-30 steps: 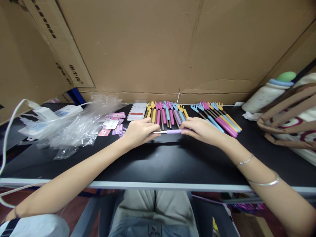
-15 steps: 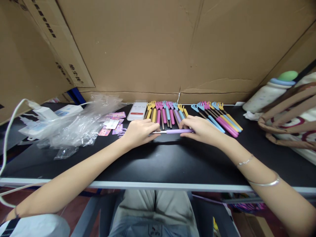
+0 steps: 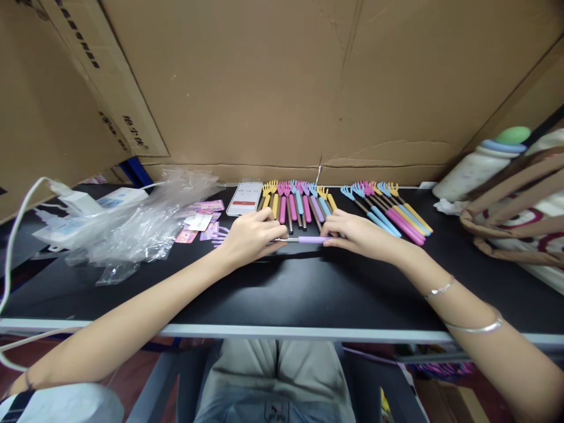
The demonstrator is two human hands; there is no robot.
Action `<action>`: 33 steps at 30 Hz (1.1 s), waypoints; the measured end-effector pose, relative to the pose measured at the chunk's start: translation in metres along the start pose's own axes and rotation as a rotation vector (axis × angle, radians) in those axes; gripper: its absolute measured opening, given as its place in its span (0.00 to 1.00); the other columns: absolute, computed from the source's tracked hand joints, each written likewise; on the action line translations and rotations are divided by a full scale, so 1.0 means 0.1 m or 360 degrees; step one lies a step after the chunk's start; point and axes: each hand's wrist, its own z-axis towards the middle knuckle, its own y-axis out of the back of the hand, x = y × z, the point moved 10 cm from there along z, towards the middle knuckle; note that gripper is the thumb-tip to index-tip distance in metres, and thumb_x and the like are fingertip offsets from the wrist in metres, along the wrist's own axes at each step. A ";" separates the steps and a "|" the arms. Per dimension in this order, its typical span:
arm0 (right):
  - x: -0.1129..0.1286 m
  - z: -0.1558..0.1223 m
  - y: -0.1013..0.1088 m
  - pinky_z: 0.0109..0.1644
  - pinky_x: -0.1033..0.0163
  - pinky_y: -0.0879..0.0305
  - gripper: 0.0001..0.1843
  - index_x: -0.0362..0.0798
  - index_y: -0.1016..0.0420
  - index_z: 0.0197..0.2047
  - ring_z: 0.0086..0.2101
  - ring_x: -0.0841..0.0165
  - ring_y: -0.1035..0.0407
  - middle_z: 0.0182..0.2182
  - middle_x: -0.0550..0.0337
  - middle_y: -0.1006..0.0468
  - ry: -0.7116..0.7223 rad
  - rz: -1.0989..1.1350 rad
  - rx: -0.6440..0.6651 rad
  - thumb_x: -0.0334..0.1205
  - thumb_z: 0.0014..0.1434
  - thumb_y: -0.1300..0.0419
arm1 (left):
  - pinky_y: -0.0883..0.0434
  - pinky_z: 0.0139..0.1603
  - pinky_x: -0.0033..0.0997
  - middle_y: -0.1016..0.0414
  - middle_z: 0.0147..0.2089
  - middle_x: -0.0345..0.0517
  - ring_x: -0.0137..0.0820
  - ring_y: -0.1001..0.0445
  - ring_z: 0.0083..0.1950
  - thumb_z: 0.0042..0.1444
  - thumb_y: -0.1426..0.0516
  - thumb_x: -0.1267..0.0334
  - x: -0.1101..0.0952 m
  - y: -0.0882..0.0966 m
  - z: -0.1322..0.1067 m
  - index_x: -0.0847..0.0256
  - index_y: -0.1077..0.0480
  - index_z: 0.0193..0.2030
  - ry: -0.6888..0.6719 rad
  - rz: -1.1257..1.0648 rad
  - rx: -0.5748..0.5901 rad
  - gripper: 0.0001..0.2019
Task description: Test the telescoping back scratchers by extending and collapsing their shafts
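1. Purple back scratcher [image 3: 312, 240]: smooth cylindrical grip, slim metallic rod, curved prongs; it lies crosswise over the black table [image 3: 304, 294], prongs toward nine o'clock, grip toward three.
2. The left hand [image 3: 249, 238] is pinched around the rod, the right hand [image 3: 355, 235] around the grip, a gap between them.
3. Claw-headed scratchers [image 3: 299, 204] line up at twelve o'clock; crinkled clear plastic [image 3: 145, 217] sprawls toward nine.
4. Since half a second ago, the rod has shifted slightly toward six o'clock, and less grip shows.
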 end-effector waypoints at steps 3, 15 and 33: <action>-0.02 0.00 -0.02 0.41 0.60 0.41 0.17 0.49 0.29 0.37 0.38 0.64 0.38 0.34 0.54 0.28 -0.0010 0.0017 0.0004 0.50 0.65 0.53 | 0.40 0.32 0.28 0.26 0.27 0.38 0.31 0.34 0.36 0.62 0.47 0.58 0.01 0.00 0.00 0.57 0.30 0.33 0.0005 -0.0003 -0.0007 0.09; -0.07 -0.01 0.06 0.33 0.66 0.46 0.10 0.50 0.33 0.39 0.29 0.69 0.34 0.30 0.61 0.26 -0.0204 -0.0084 -0.0087 0.47 0.63 0.48 | 0.39 0.32 0.25 0.31 0.31 0.42 0.29 0.33 0.32 0.62 0.48 0.53 0.16 -0.12 -0.02 0.57 0.30 0.38 0.0211 -0.0032 0.0103 0.12; -0.08 -0.02 0.06 0.33 0.66 0.46 0.15 0.49 0.30 0.41 0.29 0.68 0.31 0.30 0.59 0.24 -0.0213 -0.0236 -0.0072 0.49 0.65 0.53 | 0.43 0.28 0.24 0.26 0.30 0.37 0.26 0.28 0.31 0.63 0.49 0.52 0.23 -0.20 -0.07 0.56 0.30 0.40 0.0334 -0.0121 0.0210 0.12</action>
